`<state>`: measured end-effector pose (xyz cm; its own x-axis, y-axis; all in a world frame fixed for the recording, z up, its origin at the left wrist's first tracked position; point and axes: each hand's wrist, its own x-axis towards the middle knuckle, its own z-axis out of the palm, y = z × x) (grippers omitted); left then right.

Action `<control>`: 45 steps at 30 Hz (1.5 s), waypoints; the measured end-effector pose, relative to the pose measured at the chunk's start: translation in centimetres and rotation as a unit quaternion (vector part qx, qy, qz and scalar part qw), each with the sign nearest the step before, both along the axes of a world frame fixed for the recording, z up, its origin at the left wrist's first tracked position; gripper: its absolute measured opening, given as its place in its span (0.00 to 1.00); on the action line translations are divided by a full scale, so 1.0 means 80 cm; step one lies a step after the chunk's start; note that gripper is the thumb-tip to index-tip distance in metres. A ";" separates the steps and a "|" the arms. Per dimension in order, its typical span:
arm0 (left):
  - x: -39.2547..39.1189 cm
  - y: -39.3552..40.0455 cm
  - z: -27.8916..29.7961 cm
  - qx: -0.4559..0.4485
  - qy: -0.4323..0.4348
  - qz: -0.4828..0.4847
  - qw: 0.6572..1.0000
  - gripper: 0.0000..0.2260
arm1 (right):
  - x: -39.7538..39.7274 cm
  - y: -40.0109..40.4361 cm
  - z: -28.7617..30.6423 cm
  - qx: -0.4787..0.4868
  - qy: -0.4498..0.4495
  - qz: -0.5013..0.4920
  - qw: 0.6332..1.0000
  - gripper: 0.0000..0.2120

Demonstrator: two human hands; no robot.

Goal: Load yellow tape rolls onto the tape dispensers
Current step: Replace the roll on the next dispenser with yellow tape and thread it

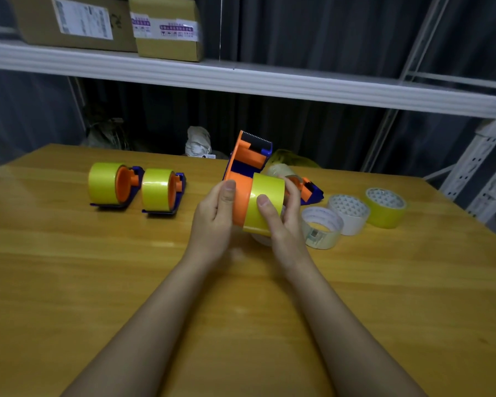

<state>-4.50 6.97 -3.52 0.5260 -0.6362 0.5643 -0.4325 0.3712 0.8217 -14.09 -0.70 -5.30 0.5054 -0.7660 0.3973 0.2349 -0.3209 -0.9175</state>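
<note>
I hold an orange and blue tape dispenser (248,159) above the middle of the wooden table (98,267), its toothed cutter pointing up and away. My left hand (216,213) grips its orange side disc. My right hand (281,210) wraps a yellow tape roll (265,197) that sits against the disc, on the dispenser's hub. Two dispensers (113,183) (162,191) with yellow rolls on them lie at the left. Another dispenser (309,189) lies behind my right hand, partly hidden.
To the right lie a clear roll (322,227), a white roll (350,214) and a loose yellow roll (385,207). A pale roll (279,169) sits behind the held dispenser. A white shelf (241,78) with cardboard boxes (166,27) runs overhead, and a metal rack upright (481,156) stands at right.
</note>
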 end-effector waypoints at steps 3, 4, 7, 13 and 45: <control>0.000 0.000 0.000 -0.004 0.001 0.002 1.000 0.12 | -0.005 0.001 0.002 -0.005 0.004 0.012 1.000 0.31; -0.001 0.000 0.001 -0.004 0.001 0.003 1.000 0.12 | -0.006 0.001 0.002 -0.011 0.010 0.017 1.000 0.32; 0.000 0.002 0.003 0.003 0.021 0.004 1.000 0.14 | -0.010 0.002 0.002 -0.032 0.035 0.040 0.998 0.35; 0.002 0.004 0.005 0.002 0.051 -0.004 0.999 0.15 | -0.013 0.001 0.003 -0.049 0.055 0.013 0.997 0.38; 0.018 -0.002 0.010 0.030 0.216 0.040 0.975 0.18 | -0.022 -0.002 0.009 -0.086 0.072 0.073 0.991 0.38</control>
<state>-3.06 6.82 -2.73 0.7553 -0.6090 0.2422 -0.0668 0.2961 0.9528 -15.85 -0.87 -4.62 0.6659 -0.6079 0.4325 0.1614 -0.4486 -0.8790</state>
